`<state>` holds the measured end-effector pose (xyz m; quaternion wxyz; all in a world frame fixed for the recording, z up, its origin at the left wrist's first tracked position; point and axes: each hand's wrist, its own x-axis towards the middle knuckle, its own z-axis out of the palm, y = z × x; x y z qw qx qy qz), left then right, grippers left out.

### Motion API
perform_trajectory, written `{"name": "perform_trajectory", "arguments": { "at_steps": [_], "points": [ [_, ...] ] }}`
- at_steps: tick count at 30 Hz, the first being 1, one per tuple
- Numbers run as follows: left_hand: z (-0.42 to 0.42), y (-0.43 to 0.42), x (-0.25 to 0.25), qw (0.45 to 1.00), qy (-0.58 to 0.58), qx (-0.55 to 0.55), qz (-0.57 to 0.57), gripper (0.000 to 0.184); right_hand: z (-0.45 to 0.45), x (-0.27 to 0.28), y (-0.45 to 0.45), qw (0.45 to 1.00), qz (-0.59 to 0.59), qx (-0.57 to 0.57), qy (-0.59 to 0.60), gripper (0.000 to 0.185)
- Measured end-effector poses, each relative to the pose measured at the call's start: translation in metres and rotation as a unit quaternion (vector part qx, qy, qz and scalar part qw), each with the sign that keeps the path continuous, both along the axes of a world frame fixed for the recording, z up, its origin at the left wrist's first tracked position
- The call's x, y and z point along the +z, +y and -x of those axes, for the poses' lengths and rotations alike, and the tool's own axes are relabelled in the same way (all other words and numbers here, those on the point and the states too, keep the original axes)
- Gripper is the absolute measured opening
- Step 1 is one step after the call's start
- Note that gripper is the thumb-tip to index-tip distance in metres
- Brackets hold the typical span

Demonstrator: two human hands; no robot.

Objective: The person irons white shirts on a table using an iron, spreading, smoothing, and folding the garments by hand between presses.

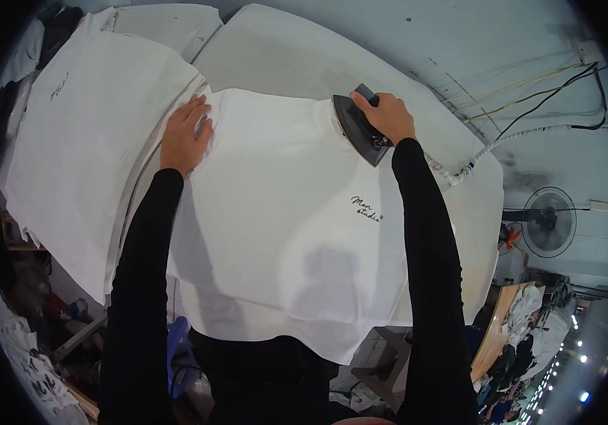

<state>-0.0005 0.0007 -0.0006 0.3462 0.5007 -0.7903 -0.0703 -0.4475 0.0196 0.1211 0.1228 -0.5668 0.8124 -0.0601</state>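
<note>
A white T-shirt (276,191) with a small black script print lies spread over the padded ironing table (283,49), its lower edge hanging toward my body. My right hand (391,117) is wrapped round the handle of a dark clothes iron (360,131), which stands at the shirt's upper right, above the print. At the shirt's upper left edge, my left hand (186,134) rests flat with its fingers stretched out, close to the stacked white shirts. Part of the shirt's right side is hidden behind my right forearm.
A stack of white shirts (84,134) covers the table's left side. The iron's wrapped cord (488,146) runs right toward cables on the wall. A fan (549,221) stands at the right, above a wooden table (495,329) piled with clothes. A blue plastic seat (179,347) shows below.
</note>
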Motion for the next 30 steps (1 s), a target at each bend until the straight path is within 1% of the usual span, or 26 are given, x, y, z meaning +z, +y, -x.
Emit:
{"name": "perform_trajectory", "arguments": {
  "at_steps": [8,17,20,30],
  "points": [
    [0.0,-0.001,0.001,1.0,-0.003,-0.007,-0.003,0.031,0.004,-0.006,-0.002,1.0,0.012,-0.002,0.005,0.081],
    [-0.001,-0.004,-0.004,1.0,-0.011,-0.002,-0.009,0.031,0.0,0.004,0.002,1.0,-0.012,-0.004,-0.012,0.08],
    [0.0,-0.002,-0.001,1.0,-0.008,-0.003,-0.01,0.03,0.001,0.0,0.001,1.0,-0.001,-0.007,0.006,0.078],
    [0.0,-0.002,-0.002,1.0,-0.006,-0.004,-0.008,0.03,-0.002,0.004,0.002,1.0,-0.019,-0.007,-0.013,0.077]
  ]
}}
